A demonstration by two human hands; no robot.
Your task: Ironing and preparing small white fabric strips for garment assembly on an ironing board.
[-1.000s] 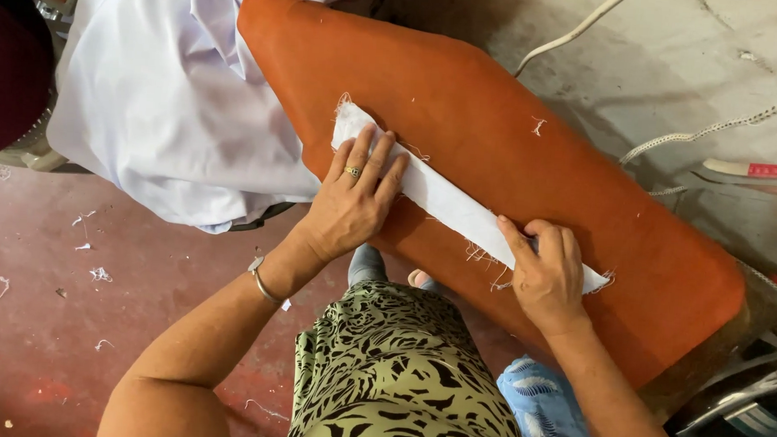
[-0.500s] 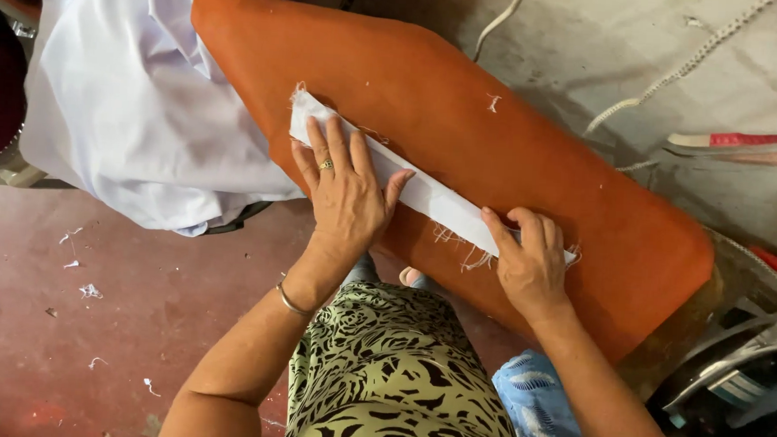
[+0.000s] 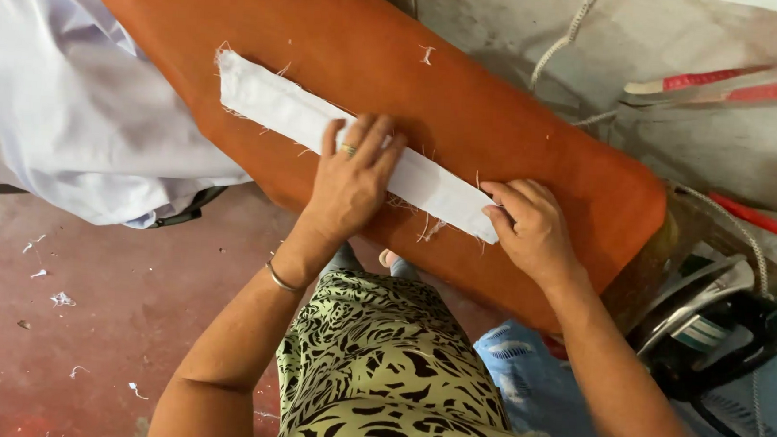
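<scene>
So starting at the left, a big heap of pale white cloth hangs off the end of the orange padded board, probably just parked there out of the way, above a red floor dotted with little white scraps. Next comes the narrow white fabric strip, lying diagonally along the board with frayed threads at its edges, flat on the padding, which looks like the point of having it there. The left hand is spread open, palm down, fingers fanned across the middle of the strip, pressing it flat rather than gripping it; there's a ring on one finger and a thin bangle on the wrist. The right hand sits at the strip's near end with fingers curled, pinching that end against the board, so the piece seems held taut between both hands. Further right, an iron rests off the board's end, close by, and a red and white tape lies on the grey surface behind.
</scene>
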